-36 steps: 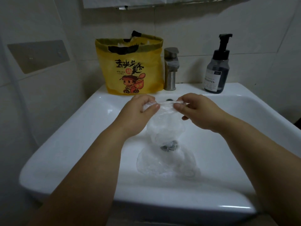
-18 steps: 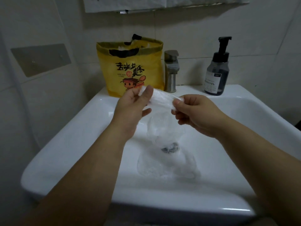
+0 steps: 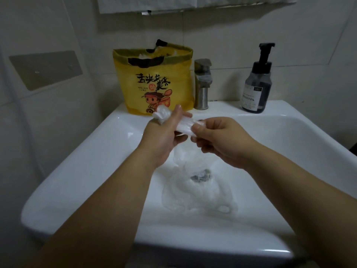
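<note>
Thin clear plastic bag (image 3: 184,126) at frame centre, above sink (image 3: 92,171). Left hand (image 3: 164,137) grips the bunched end; right hand (image 3: 222,139) fingers pinch the other. Likely feather-light, limp, slippery, tear-prone: hold by gathered edges.

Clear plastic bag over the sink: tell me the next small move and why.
Probably wind the twisted neck of the thin clear plastic bag round the left hand and pull the end through to knot it. The neck is stretched between that hand, where its end bunches, and the right hand, which pinches it; the body hangs over the white ceramic sink.
</note>
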`<control>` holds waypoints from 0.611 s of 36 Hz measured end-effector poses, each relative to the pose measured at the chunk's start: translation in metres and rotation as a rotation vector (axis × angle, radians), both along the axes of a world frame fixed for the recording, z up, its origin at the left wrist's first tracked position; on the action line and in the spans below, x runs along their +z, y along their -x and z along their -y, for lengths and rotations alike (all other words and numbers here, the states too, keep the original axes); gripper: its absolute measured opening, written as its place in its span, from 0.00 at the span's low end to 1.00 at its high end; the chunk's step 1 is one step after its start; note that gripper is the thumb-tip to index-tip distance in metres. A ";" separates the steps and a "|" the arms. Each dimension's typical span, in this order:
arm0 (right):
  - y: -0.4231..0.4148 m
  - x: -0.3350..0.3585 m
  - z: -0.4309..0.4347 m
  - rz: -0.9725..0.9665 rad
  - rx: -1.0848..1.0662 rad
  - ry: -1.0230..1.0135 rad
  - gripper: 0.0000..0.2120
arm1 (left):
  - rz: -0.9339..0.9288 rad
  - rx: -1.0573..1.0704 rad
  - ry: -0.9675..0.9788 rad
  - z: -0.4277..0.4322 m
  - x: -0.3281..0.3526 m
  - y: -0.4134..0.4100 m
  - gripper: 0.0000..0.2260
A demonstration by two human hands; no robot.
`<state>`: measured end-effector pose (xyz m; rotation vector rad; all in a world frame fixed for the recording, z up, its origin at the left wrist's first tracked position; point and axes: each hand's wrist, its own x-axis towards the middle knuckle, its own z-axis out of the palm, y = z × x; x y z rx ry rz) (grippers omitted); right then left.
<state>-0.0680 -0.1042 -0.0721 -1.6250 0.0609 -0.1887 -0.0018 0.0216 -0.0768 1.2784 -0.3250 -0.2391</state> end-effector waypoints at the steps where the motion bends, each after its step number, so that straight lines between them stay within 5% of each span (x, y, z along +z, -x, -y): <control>1: 0.001 0.001 0.001 -0.004 -0.013 -0.004 0.09 | 0.015 0.029 -0.015 -0.001 -0.001 -0.001 0.10; 14: -0.001 0.005 0.013 0.087 -0.160 -0.163 0.06 | 0.136 0.171 -0.021 -0.003 -0.002 0.000 0.03; 22: -0.001 0.004 0.018 0.160 -0.127 0.057 0.08 | 0.296 0.132 -0.167 -0.006 -0.004 0.002 0.16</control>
